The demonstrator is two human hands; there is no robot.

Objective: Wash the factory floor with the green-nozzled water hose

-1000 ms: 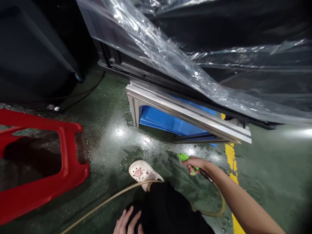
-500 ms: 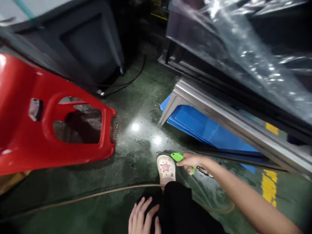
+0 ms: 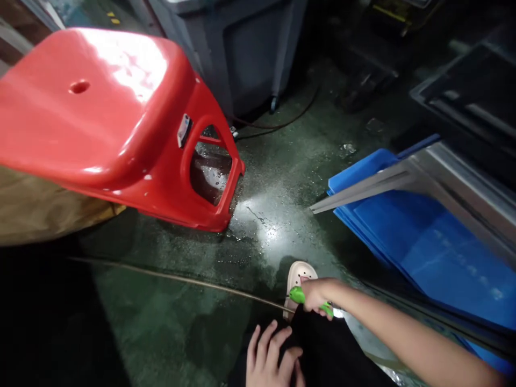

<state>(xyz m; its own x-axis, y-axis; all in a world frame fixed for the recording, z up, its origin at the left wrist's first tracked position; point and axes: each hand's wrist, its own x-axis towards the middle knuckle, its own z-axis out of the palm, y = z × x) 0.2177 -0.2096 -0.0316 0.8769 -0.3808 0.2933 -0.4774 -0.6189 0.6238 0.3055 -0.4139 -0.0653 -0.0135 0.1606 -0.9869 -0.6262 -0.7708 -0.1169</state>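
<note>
Far left: tan sack-like bundle [image 3: 44, 207] lying on floor, partly under red plastic stool [image 3: 105, 113]. Stool stands tilted in view, seat w/ small hole, label on side, open cut-out facing the wet patch.

Centre: green floor [image 3: 161, 301] wet & glossy, bright glare spot just right of stool leg. Thin tan hose [image 3: 181, 280] runs across floor from left toward the shoe. Dark grey bin [image 3: 242, 48] at top, black cable on floor near its base.

Lower centre: left hand [image 3: 270, 357] flat on black trouser knee, fingers spread, holding nothing. Pale clog shoe [image 3: 296, 282] just above it, toe pointing up-frame.

Right hand [image 3: 316, 294] closed round green spray nozzle [image 3: 298, 295]; nozzle tip sticks out left of the fist, over the shoe; green trigger end shows under the fingers at right. Fingers wrapped tight, grip full. Forearm runs off to lower right.

Right: blue plastic sheets [image 3: 423, 242] stacked on floor under a silver metal frame [image 3: 403, 177], near but apart from the nozzle hand
</note>
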